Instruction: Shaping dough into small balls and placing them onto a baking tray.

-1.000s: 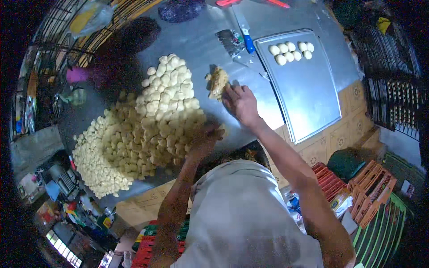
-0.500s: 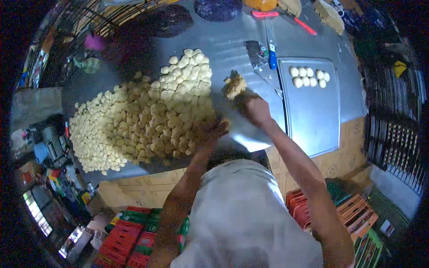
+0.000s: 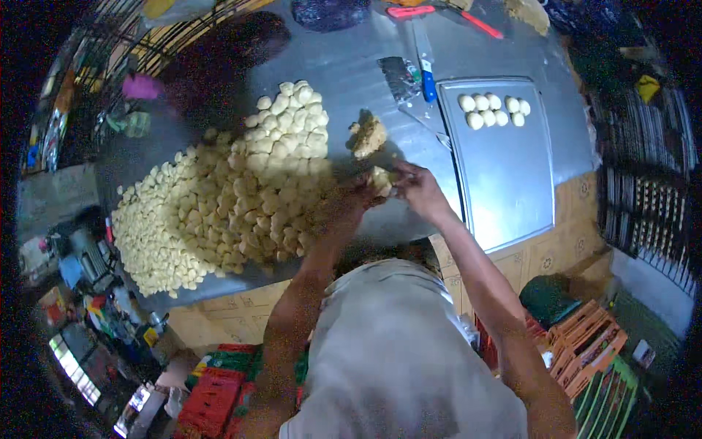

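My left hand (image 3: pixel 357 196) and my right hand (image 3: pixel 420 186) meet around a pale piece of dough (image 3: pixel 379 181) near the table's front, fingers closed on it from either side. Just above them lies a crumbly beige lump (image 3: pixel 368 137), smaller than the broad pile of small dough pieces (image 3: pixel 256 197) to the left, which is partly in shadow. At the right, several smooth dough balls (image 3: pixel 493 108) sit in two groups on a metal tray (image 3: pixel 501 183).
A blue-handled knife (image 3: pixel 427 82) and red-handled tools (image 3: pixel 411 12) lie toward the back of the metal table (image 3: pixel 336 66). Stacked red crates (image 3: pixel 208 391) stand below at left, orange crates (image 3: pixel 585 333) at lower right. Racks (image 3: pixel 636 219) line the right side.
My right hand has left the crumbly lump and moved down toward my left hand. A piece of dough now shows between them.
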Available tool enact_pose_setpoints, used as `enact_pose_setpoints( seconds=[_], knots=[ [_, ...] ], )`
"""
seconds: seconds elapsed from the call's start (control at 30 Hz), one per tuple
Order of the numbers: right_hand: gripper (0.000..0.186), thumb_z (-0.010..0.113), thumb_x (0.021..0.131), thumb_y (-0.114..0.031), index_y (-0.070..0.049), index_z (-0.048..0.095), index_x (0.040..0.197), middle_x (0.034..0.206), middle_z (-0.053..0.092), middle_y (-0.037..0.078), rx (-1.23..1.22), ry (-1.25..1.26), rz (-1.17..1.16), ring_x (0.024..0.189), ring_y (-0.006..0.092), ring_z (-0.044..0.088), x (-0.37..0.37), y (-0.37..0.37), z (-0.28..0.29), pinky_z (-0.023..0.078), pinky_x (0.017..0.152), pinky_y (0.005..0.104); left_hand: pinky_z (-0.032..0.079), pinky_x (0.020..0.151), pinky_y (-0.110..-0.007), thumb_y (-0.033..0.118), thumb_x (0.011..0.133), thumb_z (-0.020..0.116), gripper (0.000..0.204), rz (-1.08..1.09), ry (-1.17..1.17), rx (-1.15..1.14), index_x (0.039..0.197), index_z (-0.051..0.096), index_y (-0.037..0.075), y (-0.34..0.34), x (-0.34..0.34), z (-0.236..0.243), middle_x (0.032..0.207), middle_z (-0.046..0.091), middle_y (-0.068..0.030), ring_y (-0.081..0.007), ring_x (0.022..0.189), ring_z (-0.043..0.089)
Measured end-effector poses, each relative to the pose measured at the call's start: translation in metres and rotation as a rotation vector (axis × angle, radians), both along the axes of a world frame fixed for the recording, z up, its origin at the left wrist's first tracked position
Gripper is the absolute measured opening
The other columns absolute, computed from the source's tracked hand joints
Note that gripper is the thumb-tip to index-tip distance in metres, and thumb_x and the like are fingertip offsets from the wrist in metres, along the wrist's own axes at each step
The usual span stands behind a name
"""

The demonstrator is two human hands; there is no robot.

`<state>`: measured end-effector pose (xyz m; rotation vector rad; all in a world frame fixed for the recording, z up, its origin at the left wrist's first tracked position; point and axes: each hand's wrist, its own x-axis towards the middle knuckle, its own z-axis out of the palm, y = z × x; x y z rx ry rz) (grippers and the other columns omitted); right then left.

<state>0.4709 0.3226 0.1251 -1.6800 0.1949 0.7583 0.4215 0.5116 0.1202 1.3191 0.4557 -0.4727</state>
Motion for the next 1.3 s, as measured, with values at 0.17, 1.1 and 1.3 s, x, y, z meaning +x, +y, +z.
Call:
enact_pose_setpoints(
  seconds=[0.17, 1.1, 1.3],
  knots=[
    [0.044, 0.071, 0.083, 0.008, -0.005, 0.074, 0.125, 0.106, 0.072, 0.012, -0.202, -0.348, 0.182, 0.08, 0.0176, 0.065, -0.022, 0.012, 0.002, 0.054, 0.075, 0.0283, 0.055, 0.077, -0.023, 0.015, 0.094, 0.074, 0.031, -0.229, -0.048, 0.003, 0.12, 0.07, -0.001, 0.025, -0.007, -0.001, 0.111, 0.071, -0.0083, -0.0151, 0.093, 0.067],
    [0.017, 0.064, 0.093, -0.002, 0.004, 0.075, 0.105, 0.083, 0.069, 0.006, 0.048, -0.192, 0.067, 0.064, 0.0144, 0.056, -0.052, -0.029, 0.011, 0.048, 0.061, 0.0308, 0.051, 0.083, -0.039, 0.016, 0.091, 0.063, 0.054, -0.597, -0.671, 1.06, 0.143, 0.053, 0.006, -0.046, -0.066, -0.031, 0.124, 0.064, -0.0169, -0.0283, 0.094, 0.06],
    [0.02, 0.061, 0.096, -0.002, -0.001, 0.077, 0.108, 0.085, 0.071, 0.005, -0.015, -0.115, 0.003, 0.065, 0.0126, 0.058, -0.079, -0.03, -0.065, 0.049, 0.063, 0.0283, 0.052, 0.084, -0.042, 0.02, 0.095, 0.061, 0.068, -0.548, -0.855, 0.697, 0.158, 0.036, 0.009, -0.026, -0.075, -0.079, 0.141, 0.057, -0.0184, -0.0285, 0.095, 0.06]
  ],
)
